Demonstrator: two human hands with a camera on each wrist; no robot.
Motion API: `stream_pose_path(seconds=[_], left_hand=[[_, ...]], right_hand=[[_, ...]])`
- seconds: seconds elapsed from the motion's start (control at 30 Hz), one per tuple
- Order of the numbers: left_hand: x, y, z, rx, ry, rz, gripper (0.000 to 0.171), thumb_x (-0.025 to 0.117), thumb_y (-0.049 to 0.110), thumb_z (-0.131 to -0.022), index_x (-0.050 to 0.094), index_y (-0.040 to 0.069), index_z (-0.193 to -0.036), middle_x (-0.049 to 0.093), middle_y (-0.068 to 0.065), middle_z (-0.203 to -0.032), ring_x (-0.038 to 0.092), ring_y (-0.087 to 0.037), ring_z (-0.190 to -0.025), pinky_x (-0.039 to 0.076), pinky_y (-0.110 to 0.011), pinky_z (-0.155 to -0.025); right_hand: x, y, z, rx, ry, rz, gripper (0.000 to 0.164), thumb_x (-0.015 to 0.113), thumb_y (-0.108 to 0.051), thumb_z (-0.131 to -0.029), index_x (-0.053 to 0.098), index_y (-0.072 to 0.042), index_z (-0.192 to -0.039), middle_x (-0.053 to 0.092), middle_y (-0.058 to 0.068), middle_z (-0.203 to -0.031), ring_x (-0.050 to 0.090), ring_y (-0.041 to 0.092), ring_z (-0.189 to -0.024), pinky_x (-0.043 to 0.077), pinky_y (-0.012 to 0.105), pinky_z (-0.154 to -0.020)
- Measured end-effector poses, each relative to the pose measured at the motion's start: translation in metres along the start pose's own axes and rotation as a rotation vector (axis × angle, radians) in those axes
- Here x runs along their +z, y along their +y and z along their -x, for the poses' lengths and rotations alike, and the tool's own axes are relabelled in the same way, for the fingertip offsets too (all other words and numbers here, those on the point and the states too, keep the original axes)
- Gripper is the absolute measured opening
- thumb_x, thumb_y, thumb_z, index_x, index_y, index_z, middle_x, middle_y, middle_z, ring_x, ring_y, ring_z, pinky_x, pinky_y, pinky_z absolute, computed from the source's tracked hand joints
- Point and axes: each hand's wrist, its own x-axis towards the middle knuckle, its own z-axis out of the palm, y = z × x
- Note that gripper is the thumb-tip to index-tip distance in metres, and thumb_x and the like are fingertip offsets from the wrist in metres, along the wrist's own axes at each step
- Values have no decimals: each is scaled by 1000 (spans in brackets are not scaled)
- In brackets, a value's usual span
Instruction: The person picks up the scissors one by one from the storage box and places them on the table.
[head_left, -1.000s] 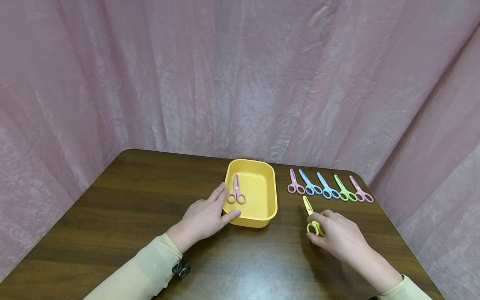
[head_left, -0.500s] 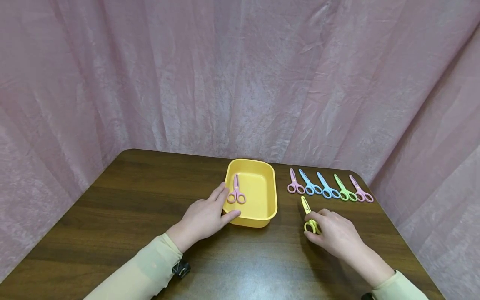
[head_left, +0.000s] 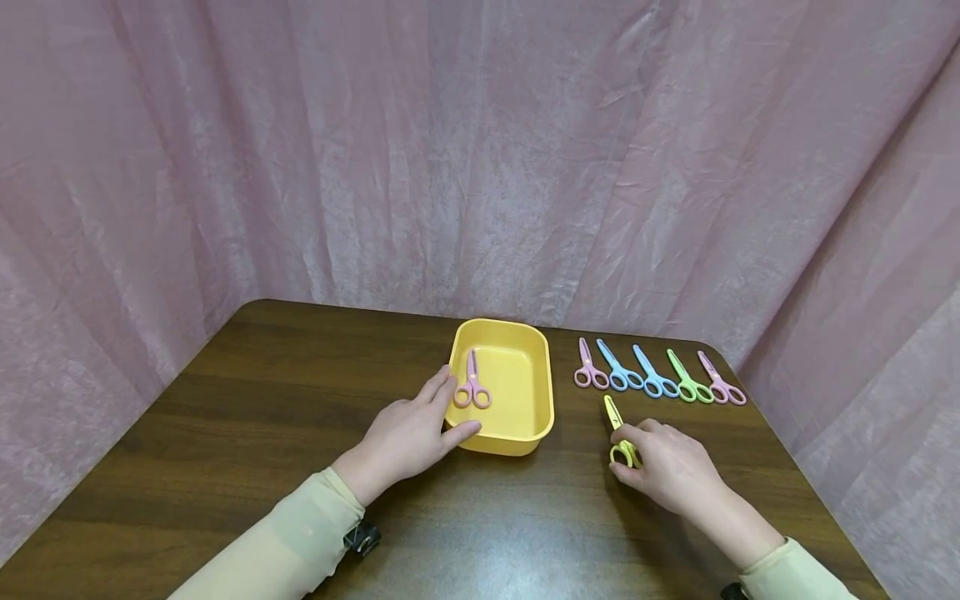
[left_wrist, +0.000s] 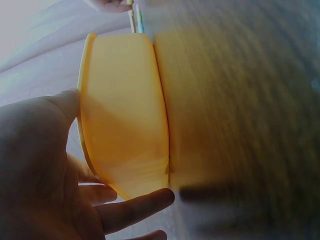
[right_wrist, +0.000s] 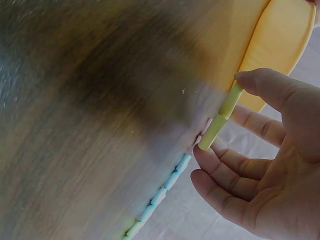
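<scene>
A yellow rectangular tray (head_left: 525, 392) stands on the table, with pink scissors (head_left: 472, 390) lying inside at its left. My left hand (head_left: 408, 433) rests against the tray's near left corner, thumb at the rim and fingers fairly straight along the side. In the left wrist view, that hand (left_wrist: 40, 150) spreads beside the tray's outer wall (left_wrist: 125, 110). To the right of the tray, my right hand (head_left: 671, 467) pinches yellow scissors (head_left: 612, 412) by their handle loops, blades pointing away. The right wrist view shows these scissors (right_wrist: 215, 131) edge-on between thumb and fingertips, close over the table.
At the table's back right lies a row of scissors: pink (head_left: 589, 373), two blue (head_left: 619, 375), green (head_left: 688, 385) and pink (head_left: 723, 388), all with blades toward the back. A pink curtain (head_left: 480, 167) hangs behind the dark wooden table (head_left: 322, 367).
My right hand has shifted slightly left with the yellow scissors over the last second, then stayed nearly still. The left hand, tray and row of scissors have not moved.
</scene>
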Motion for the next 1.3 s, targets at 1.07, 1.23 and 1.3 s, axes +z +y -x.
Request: stream_pose_path(seconds=[1.07,1.23,1.3], left_hand=[[0,-1,1,22,28,-2,86,61,63,-109,48,-1,-164,39,-20,-174,77,-38,-86,63,-52,-79],[0,-1,1,18,24,-1,86,61,63,-109,48,-1,-165,39,-19,-175,77,-38,-87,63,-52,-80],[0,-1,1,17,23,-2,86,61,63,-109,48,-1,-165,38,-19,-175,77,-39,-88,63,-52,-80]], right_hand=[[-4,41,19,99,-76,24,31,93,-32,-85,78,-21,-110,68,0,-92,68,27,-78,55,54,-63],[-6,48,22,111,-77,24,32,93,-31,-85,78,-20,-111,68,1,-92,69,30,-79,55,55,-63],[-6,51,23,117,-79,22,32,93,-31,-85,79,-19,-111,68,2,-92,70,31,-80,55,55,-62]])
